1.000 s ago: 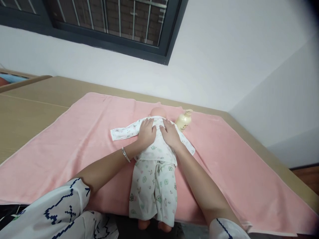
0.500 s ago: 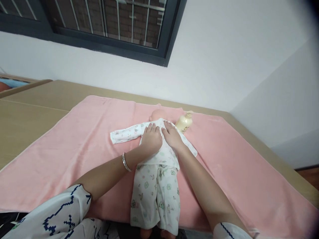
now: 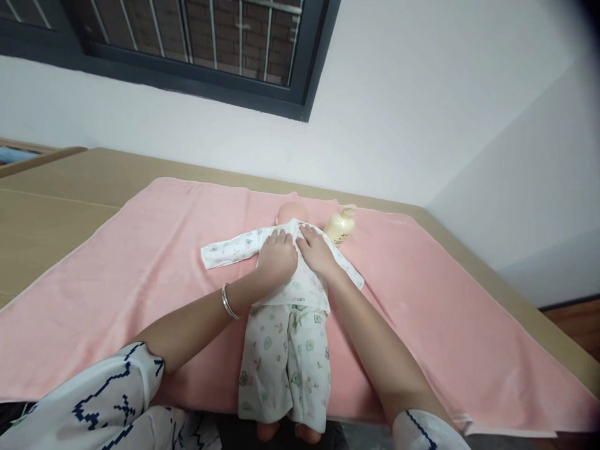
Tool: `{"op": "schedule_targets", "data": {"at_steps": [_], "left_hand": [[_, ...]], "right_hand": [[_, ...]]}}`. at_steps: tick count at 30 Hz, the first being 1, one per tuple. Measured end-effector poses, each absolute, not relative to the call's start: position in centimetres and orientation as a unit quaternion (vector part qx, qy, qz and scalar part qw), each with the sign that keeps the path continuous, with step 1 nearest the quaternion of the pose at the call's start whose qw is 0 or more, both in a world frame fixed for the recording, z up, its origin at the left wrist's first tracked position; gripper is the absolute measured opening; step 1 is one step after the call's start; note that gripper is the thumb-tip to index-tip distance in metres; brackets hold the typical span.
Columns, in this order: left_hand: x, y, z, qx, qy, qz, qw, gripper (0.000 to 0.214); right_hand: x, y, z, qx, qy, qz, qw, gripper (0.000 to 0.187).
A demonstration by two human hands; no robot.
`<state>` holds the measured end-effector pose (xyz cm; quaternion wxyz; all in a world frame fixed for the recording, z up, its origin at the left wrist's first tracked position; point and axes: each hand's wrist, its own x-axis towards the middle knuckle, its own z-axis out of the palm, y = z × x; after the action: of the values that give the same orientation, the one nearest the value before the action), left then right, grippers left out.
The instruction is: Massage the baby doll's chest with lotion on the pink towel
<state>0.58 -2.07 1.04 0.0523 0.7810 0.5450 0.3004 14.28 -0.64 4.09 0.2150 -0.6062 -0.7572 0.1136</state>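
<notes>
White fabric with stepped navy lines is covering the person's upper arms, the left sleeve (image 3: pixel 112 390) filling the near corner and the right sleeve (image 3: pixel 424 431) just edging in. Between the forearms a doll (image 3: pixel 307 350) is lying lengthwise, its bare feet (image 3: pixel 268 431) poking out past the near edge of a pink cloth (image 3: pixel 445 300). Pale trousers (image 3: pixel 262 369) printed in green are covering its legs, and a white patterned top (image 3: pixel 304 292) is overlapping their waist. A silvery bracelet (image 3: pixel 228 302) is circling the left wrist. Farther up, the left hand (image 3: pixel 277 257) is resting palm down on the top, its fingers lying nearly together and pointing away (I cannot tell how its thumb is sitting). Just beside it, the right hand (image 3: pixel 317 251) is pressing flat on the other side of the upper body, its fingers lying close together and its thumb standing apart. The top's long sleeves are stretching outward on both sides. Beyond the hands, the doll's rounded head (image 3: pixel 291 213) is showing, and a pale yellow pump bottle (image 3: pixel 340 227) is standing on the cloth near the right shoulder. A wooden surface (image 3: pixel 56 234) is supporting everything, a white wall (image 3: pixel 389 112) is rising behind it, and a dark-framed window (image 3: pixel 187 84) is showing pale bars before brickwork.
</notes>
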Motion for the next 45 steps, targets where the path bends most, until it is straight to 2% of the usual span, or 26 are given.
{"op": "schedule_targets", "data": {"at_steps": [9,15,19,31,37,41,45], "left_hand": [[-1.4,0.6,2.1,0.805,0.518,0.278,0.079,0.041],[-1.2,0.8,0.8,0.783,0.534,0.313,0.053,0.041],[-1.0,0.8,0.4,0.776,0.541,0.321,0.048,0.043],[-0.1,-1.4,1.5,0.784,0.551,0.283,0.027,0.044],[-1.4,0.1,2.5,0.809,0.529,0.253,0.052,0.040],[-1.7,0.8,2.5,0.813,0.535,0.231,0.029,0.043],[-0.7,-0.7,2.3,0.809,0.548,0.212,0.009,0.049]], "right_hand": [[11.9,-3.2,4.3,-0.631,-0.759,0.023,0.161,0.056],[13.4,-1.8,4.1,-0.602,-0.766,0.088,0.208,0.053],[14.2,-0.6,3.3,-0.609,-0.757,0.076,0.226,0.058],[15.1,-0.2,3.5,-0.588,-0.776,0.097,0.207,0.059],[12.5,-2.8,4.7,-0.638,-0.753,0.047,0.152,0.054],[11.4,-4.2,5.2,-0.636,-0.762,0.024,0.118,0.052],[13.0,-2.7,5.1,-0.611,-0.773,0.071,0.153,0.050]]}}
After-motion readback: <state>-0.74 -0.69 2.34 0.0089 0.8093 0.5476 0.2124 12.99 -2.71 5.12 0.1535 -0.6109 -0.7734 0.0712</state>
